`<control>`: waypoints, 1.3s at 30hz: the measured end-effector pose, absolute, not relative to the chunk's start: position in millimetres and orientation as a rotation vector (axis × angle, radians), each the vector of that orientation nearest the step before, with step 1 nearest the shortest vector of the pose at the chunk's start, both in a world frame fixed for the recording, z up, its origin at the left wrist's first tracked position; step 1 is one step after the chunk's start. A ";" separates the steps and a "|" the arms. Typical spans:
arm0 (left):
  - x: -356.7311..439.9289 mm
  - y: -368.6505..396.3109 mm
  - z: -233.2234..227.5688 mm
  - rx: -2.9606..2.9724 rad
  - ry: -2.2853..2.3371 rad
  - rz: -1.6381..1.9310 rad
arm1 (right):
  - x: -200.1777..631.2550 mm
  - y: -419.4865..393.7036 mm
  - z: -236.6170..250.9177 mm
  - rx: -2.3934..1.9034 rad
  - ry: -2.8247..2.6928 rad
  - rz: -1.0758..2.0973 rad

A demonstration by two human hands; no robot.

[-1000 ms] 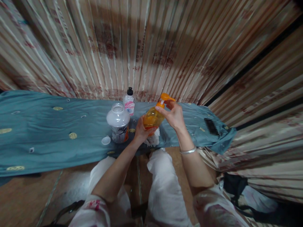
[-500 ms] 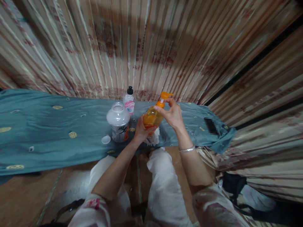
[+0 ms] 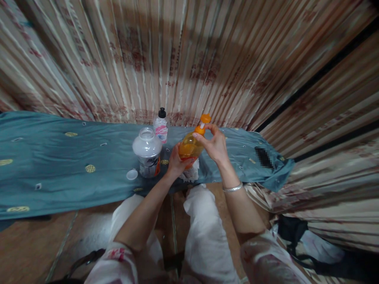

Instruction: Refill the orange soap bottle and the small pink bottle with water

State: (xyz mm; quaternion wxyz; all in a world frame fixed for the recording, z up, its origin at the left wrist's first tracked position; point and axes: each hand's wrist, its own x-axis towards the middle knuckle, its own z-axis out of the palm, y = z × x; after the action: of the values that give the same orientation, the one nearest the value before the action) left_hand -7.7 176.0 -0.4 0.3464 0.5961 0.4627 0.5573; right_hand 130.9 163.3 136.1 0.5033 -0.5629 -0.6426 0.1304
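Observation:
A pump bottle (image 3: pixel 190 145) of clear amber plastic, with liquid in it, is tilted with its top to the right. My left hand (image 3: pixel 177 162) is wrapped round its lower part. At the neck, the thumb and fingers of my right hand (image 3: pixel 216 144) close on the orange collar of the pump head (image 3: pixel 205 118). Below the bottle lies a crumpled white cloth or tissue (image 3: pixel 192 173), partly hidden. To the left stands a wide clear jar (image 3: pixel 147 148) without a lid, its label black and orange. A small white cap (image 3: pixel 132 174) lies beside it.
A clear bottle (image 3: pixel 161 128) with a black cap and pink label stands behind the jar. The teal cloth (image 3: pixel 59 154) covers a long surface. A blurred dark object (image 3: pixel 264 157) lies at its right end. Pleated curtains (image 3: pixel 166 59) hang behind and to the right.
The orange pump head has turned, so its spout no longer points right. Both hands keep their hold on the bottle, nearly in the same place.

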 end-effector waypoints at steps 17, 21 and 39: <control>-8.7 175.3 1.0 1.578 1.246 1.405 | 127.1 165.4 134.0 -1.327 -1.571 0.280; -9.0 175.9 0.7 1.602 1.234 1.403 | 129.6 163.2 130.9 -1.259 -1.639 0.381; -6.2 179.8 -5.1 1.625 1.211 1.435 | 126.3 162.9 134.2 -1.282 -1.582 0.335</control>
State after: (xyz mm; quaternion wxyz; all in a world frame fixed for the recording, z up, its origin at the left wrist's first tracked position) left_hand -6.2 179.8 -5.1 0.3233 0.6193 0.4615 0.5467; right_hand 126.3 162.9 134.2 0.5134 -0.5331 -0.6578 0.1394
